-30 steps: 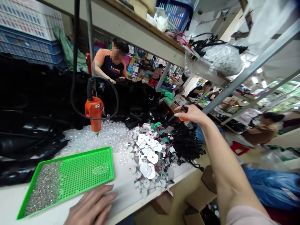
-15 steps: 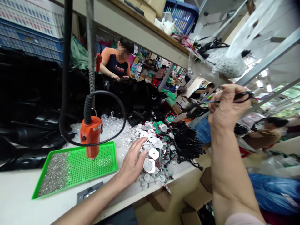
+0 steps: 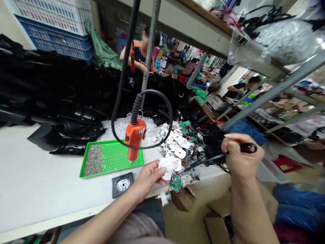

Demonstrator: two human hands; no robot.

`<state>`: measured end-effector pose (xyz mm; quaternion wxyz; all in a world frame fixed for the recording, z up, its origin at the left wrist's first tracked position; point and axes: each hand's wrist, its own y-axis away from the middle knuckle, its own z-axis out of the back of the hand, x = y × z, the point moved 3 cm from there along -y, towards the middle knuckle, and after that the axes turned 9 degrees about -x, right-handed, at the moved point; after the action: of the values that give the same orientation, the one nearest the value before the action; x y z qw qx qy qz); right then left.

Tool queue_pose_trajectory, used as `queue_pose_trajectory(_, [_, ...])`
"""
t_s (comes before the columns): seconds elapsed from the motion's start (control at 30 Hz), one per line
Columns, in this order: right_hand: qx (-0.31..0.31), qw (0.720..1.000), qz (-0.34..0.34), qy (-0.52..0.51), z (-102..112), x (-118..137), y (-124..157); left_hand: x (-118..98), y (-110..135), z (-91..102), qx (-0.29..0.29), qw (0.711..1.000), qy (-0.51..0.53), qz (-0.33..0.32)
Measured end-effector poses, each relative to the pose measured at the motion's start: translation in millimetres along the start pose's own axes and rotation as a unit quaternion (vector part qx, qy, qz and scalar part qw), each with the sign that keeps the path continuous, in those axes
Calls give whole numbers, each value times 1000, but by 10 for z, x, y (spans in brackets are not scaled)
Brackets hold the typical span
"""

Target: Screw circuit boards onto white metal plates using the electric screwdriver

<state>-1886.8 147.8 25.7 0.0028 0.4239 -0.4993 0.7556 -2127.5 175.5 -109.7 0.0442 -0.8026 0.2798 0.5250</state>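
The left hand (image 3: 149, 178) pinches a white metal plate (image 3: 167, 167) at its edge, fingers closed on it, with a small green circuit board (image 3: 175, 184) hanging just below on short wires. The right hand (image 3: 241, 152) is clenched around a black cord (image 3: 250, 147), its looped end showing past the fist at about 3 o'clock. From the fist, a thin straight stretch of the cord runs out to about 9 o'clock, dipping slightly, and its far end comes near the plate and board. Whether it touches them I cannot tell. The plate lies at about 9 o'clock from the right hand, and the left hand is the nearer to it, holding it. Both hands are over the front edge of a white table (image 3: 38, 176). At about 10 o'clock from the left hand, a green tray (image 3: 122, 159) holds a pile of small screws (image 3: 93, 160), and an orange electric screwdriver (image 3: 135, 139) hangs above it on a coiled cord. Nearer the left hand sits a dark square holder (image 3: 123, 184). Behind the hands lie heaped plates and boards (image 3: 180, 145) and a bunch of black wires (image 3: 214, 142). Across the table, a co-worker (image 3: 139, 54) stands among shelves, boxes and crowded goods.
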Motion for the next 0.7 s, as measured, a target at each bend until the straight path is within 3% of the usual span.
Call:
queue_pose_trajectory(0.07, [41, 996, -45, 70, 245, -46, 214, -214, 186, 70, -48, 976, -155, -147])
queue_pose_trajectory(0.1, [81, 990, -79, 84, 341, -79, 345, -345, 288, 67, -50, 943, -235, -229])
queue_pose_trajectory(0.17, [173, 970, -160, 67, 458, -167, 649, -607, 495, 0, -29, 844, -375, -383])
queue_pose_trajectory(0.23, [248, 937, -242, 41, 467, -265, 982, -827, 678, -108, -2, 722, -491, -488])
queue_pose_trajectory(0.3, [284, 913, -291, 43, 381, -321, 1280, -995, 813, -218, 10, 609, -585, -537])
queue_pose_trajectory(0.33, [287, 910, -296, 48, 308, -314, 1402, -1059, 862, -270, 18, 568, -619, -542])
queue_pose_trajectory(0.4, [275, 920, -279, 14, 101, -204, 1588, -1134, 923, -360, 56, 535, -661, -523])
queue_pose_trajectory(0.43, [270, 925, -267, -32, -28, -104, 1660, -1148, 934, -393, 75, 540, -674, -499])
queue_pose_trajectory(0.5, [284, 913, -256, -143, -315, 138, 1789, -1135, 916, -417, 100, 588, -678, -430])
queue_pose_trajectory(0.6, [335, 858, -321, -221, -704, 415, 1974, -1038, 815, -283, 45, 718, -626, -301])
queue_pose_trajectory(0.7, [344, 813, -405, -238, -915, 476, 2128, -805, 712, 46, -32, 857, -482, -180])
